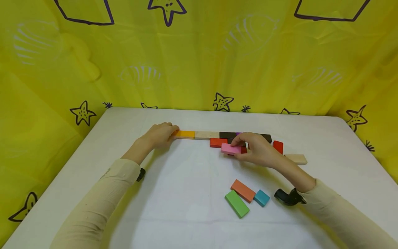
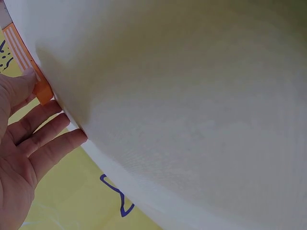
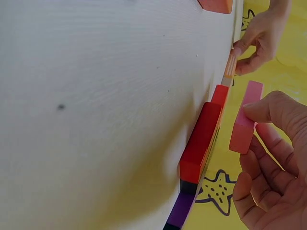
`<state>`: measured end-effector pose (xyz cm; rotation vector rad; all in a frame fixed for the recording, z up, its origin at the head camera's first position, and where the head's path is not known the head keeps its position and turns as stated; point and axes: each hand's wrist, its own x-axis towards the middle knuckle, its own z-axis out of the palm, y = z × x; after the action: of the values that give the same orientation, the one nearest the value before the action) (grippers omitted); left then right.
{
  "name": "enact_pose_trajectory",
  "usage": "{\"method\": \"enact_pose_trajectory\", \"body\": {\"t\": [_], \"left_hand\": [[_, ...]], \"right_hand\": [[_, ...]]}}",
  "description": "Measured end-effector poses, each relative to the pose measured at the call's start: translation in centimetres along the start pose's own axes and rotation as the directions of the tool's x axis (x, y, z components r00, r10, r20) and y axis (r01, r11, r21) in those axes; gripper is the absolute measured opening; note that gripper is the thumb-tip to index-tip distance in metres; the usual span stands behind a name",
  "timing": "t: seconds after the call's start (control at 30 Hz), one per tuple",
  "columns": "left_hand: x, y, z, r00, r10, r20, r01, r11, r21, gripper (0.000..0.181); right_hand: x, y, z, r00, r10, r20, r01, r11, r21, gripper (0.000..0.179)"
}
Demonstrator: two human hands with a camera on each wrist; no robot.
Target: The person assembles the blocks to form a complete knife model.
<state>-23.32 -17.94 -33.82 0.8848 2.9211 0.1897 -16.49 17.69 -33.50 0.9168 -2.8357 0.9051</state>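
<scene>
Left hand (image 1: 159, 135) at the far left end of the row; thumb and fingers pinch the outer end of a yellow-orange block (image 1: 186, 134). Block lies on the white table (image 1: 174, 193), extending rightward from the fingertips. Left wrist view: thumb against the block's striped face, remaining fingers spread just beyond its end.

Next to the right, a pale wooden block (image 1: 206, 135) continues the row, then a black block (image 1: 227, 135). A red block (image 1: 218, 143) lies on the near side of the row, close to where these two meet.

Pink block (image 1: 230, 148) is grasped in the right hand (image 1: 258, 150), thumb on one side, fingers on the other. In the head view it projects leftward from the fingertips, partly covering a dark red block (image 1: 244, 150); right wrist view shows it apart from the row.

Nearer the wearer, left to right: green block (image 1: 237, 204), orange block (image 1: 243, 191), teal block (image 1: 262, 198); green and orange lie side by side, teal by the orange one's end.

Right of the right hand: upright-looking red piece (image 1: 278, 147), then a light wood piece (image 1: 296, 159) near the forearm.
</scene>
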Motion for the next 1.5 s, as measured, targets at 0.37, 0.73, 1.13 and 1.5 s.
{"method": "enact_pose_trajectory", "body": {"t": [0.37,0.73,1.13,1.5], "left_hand": [[0.0,0.1,0.0,1.0,-0.011,0.011,0.011,1.0,0.004,0.027],[0.0,0.2,-0.1,1.0,-0.021,0.023,0.02,1.0,0.003,0.029],[0.0,0.2,0.0,1.0,-0.007,0.011,0.007,1.0,0.007,0.029],[0.0,-0.1,0.1,1.0,-0.001,0.001,0.001,1.0,0.007,0.027]], "right_hand": [[1.5,-0.4,1.1,0.999,-0.026,0.021,0.026,1.0,0.016,0.029],[2.6,-0.8,2.0,0.998,-0.051,0.046,0.05,0.998,0.025,0.025],[3.3,-0.9,2.7,0.996,-0.004,0.085,0.003,1.0,0.013,0.024],[3.2,-0.6,2.6,0.997,0.007,0.081,-0.009,1.0,0.016,0.023]]}}
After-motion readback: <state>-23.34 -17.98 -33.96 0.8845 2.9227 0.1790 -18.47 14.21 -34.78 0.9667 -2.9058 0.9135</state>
